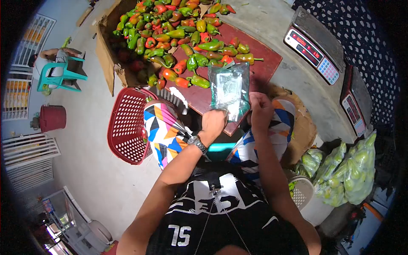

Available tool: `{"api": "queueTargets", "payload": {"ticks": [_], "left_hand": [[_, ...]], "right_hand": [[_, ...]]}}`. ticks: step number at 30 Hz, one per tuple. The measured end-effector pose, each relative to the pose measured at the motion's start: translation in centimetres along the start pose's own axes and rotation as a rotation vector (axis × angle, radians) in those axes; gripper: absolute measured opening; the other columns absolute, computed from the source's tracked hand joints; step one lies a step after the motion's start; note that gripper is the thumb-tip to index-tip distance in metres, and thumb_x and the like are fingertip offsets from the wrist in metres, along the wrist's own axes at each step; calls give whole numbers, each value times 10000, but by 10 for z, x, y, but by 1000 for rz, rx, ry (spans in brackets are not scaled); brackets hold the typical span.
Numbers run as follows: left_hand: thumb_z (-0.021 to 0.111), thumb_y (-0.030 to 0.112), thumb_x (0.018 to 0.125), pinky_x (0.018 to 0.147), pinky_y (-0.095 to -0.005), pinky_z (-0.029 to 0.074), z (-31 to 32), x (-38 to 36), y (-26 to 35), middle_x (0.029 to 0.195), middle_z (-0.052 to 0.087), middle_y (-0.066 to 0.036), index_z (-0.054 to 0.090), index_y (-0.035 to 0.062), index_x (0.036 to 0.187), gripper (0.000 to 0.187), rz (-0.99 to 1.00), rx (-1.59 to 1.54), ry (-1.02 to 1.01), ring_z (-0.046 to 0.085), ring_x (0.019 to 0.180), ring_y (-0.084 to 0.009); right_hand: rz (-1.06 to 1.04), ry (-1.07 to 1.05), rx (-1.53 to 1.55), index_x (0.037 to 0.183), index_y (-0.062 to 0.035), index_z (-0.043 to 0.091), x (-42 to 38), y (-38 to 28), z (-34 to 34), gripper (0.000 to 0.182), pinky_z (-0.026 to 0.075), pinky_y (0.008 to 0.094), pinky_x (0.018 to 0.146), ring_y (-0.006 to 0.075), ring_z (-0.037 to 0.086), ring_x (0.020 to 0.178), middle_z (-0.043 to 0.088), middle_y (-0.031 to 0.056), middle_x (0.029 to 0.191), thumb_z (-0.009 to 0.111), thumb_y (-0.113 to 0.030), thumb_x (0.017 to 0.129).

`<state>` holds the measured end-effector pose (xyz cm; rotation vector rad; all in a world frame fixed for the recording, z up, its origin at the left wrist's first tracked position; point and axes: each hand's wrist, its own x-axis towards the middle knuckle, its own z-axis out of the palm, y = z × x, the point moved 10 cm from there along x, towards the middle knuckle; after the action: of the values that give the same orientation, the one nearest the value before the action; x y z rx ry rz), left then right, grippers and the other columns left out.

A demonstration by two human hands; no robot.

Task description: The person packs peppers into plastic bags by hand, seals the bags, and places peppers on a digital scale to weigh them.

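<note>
A clear and dark-green plastic packet [230,88] with a pale printed face lies on the near part of the dark red board [199,98]. My left hand [213,123], with a metal watch on its wrist, is closed on the packet's near edge. Just right of the packet, my right hand [261,109] has its fingers pinched together; what they hold, if anything, is too small to make out. Beyond the packet, many green, red and mixed-colour peppers [197,58] are spread over the board, heaped toward a cardboard box [111,70].
A red perforated basket [127,123] stands by my left knee. Two digital scales [312,52] rest on the ledge to the right. Plastic bags of green produce [359,170] sit at the lower right. A person is near a teal chair [59,72] far left.
</note>
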<state>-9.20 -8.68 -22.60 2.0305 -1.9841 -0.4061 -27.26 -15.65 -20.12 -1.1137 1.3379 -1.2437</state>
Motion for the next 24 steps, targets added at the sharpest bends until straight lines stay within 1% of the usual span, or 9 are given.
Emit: {"api": "queueTargets", "payload": {"ticks": [4,7,10,13,15,18,20,21,24], "left_hand": [[665,202,869,591,-496,531,-1,-3,2,700,677,-223,701,38,703,236,44,-19,69,696,649,-388],[656,156,844,611,-485,540,1,-5,4,721,689,-205,687,43,735,160,76,-34,46,701,672,-381],[655,144,840,635,-478,552,3,-3,9,741,695,-193,667,43,823,103,154,-32,80,705,697,-374],[642,127,833,649,-484,555,12,0,10,753,696,-192,639,32,906,120,143,55,-47,709,720,-367],[626,160,890,648,-498,552,-5,4,15,733,687,-206,626,16,938,152,138,12,-32,704,707,-380],[576,230,985,640,-523,541,-34,8,24,711,677,-222,609,10,971,223,81,-71,-11,695,690,-400],[499,338,1069,630,-559,524,-28,13,8,694,665,-247,593,15,992,345,57,-129,-7,681,685,-440],[500,338,1067,632,-569,518,-26,12,2,699,663,-252,591,13,996,345,40,-133,-15,677,691,-452],[492,328,1064,653,-588,515,-31,19,-4,730,670,-265,570,-4,1030,342,25,-158,-53,682,733,-469]], "right_hand": [[-32,-86,-62,982,12,726,-3,-13,13,159,495,267,702,92,623,755,701,27,821,681,-139,960],[-73,-147,-50,990,17,717,-6,-11,24,149,444,257,619,61,569,681,661,1,760,672,-123,964],[-30,-182,2,994,16,709,-11,-3,34,139,393,254,560,38,521,626,622,-25,707,665,-113,968],[-45,-218,-29,1002,14,705,-17,-7,38,125,380,258,540,32,507,600,608,-31,676,661,-98,968],[-45,-253,-97,1012,9,707,-22,-11,36,114,394,265,541,43,520,590,620,-18,663,659,-85,967],[-87,-203,-182,1021,1,704,-26,-19,31,112,424,291,544,74,552,563,650,24,650,659,-88,968],[-63,-221,-262,1031,-15,689,-32,-27,31,132,462,325,573,137,601,591,652,55,685,695,-97,928],[-59,-230,-303,1036,-23,682,-33,-33,32,153,481,341,588,168,626,604,653,71,702,713,-101,909],[-360,-363,-568,1046,-44,654,-47,-53,50,254,522,413,648,284,678,720,623,94,772,772,-117,832]]}}
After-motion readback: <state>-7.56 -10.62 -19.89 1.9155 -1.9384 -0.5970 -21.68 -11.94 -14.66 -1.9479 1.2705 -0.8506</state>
